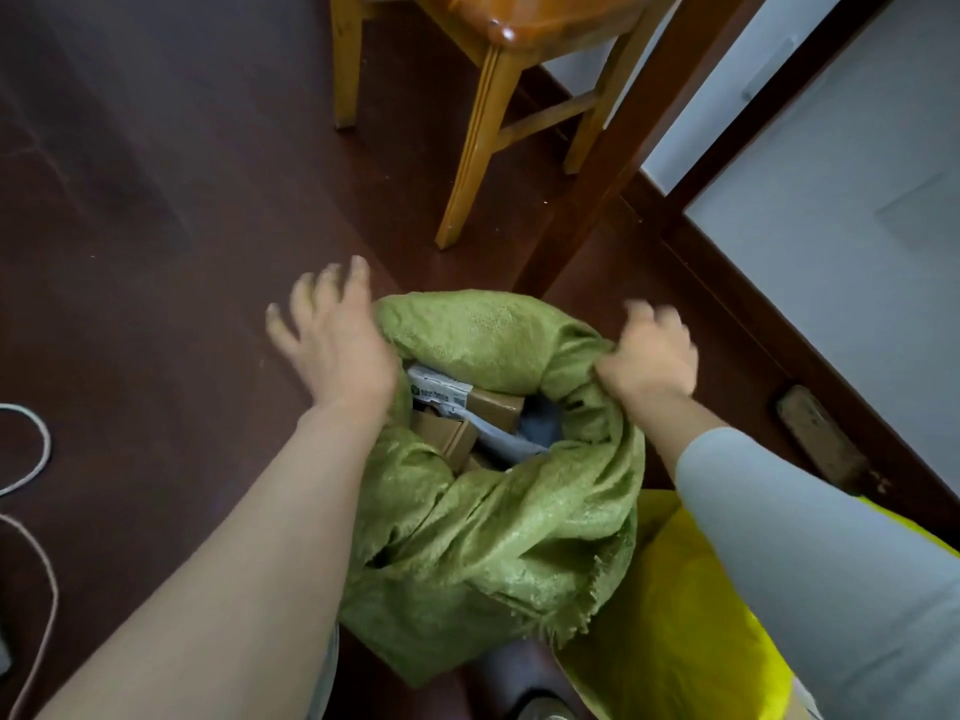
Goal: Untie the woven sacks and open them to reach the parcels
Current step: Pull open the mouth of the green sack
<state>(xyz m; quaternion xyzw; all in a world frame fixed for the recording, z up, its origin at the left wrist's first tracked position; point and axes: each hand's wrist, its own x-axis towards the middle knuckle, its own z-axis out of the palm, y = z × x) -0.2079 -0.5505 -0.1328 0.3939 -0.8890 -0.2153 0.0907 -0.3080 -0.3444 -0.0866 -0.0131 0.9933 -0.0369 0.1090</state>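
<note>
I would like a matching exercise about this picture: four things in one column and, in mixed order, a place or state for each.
1 green sack
2 yellow sack
3 wooden chair
4 white cord

a on the floor at the left edge
b mouth open, parcels visible inside
c standing at the top
d in the lower right corner

Pairs: 1-b, 2-d, 3-c, 4-a

Mid-frame the woven sack (493, 522) is showing olive green with a fine glinting weave, and the parcels (496, 407) in its mouth are showing cardboard brown beside a white label (436, 389) printed black. At lower right a second sack (670, 626) is glowing bright yellow; at the top the chair (524, 15) is shining honey-orange over the dark red-brown floor (182, 226).
</note>
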